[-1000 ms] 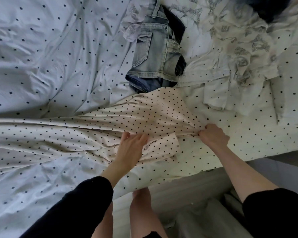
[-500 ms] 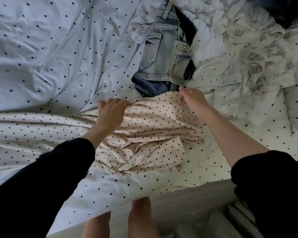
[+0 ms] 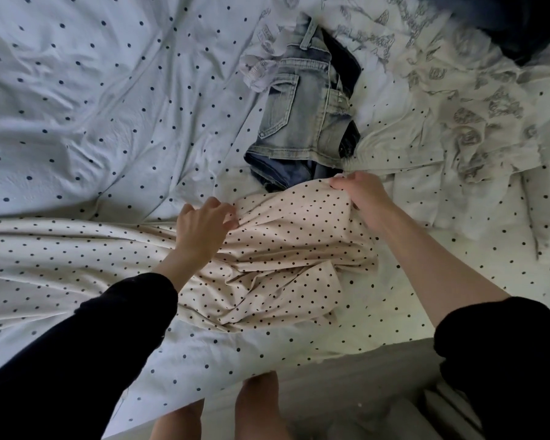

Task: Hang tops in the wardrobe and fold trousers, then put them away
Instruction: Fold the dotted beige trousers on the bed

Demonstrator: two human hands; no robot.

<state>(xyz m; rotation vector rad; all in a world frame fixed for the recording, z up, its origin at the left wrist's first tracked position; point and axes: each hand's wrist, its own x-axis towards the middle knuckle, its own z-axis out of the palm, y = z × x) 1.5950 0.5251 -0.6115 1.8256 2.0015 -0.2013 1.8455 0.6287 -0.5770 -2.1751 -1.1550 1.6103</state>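
The cream polka-dot garment (image 3: pixel 286 258) is being held down on the dotted bedsheet (image 3: pixel 77 122), bunched up in the middle and stretching off to the left edge. Its top edge is being pinched by the right hand (image 3: pixel 359 192), and a fold is being gripped by the curled fingers of the left hand (image 3: pixel 204 223). Just beyond it, the faded jeans (image 3: pixel 302 115) are being left crumpled (a white printed top (image 3: pixel 458 100) is lying beside them).
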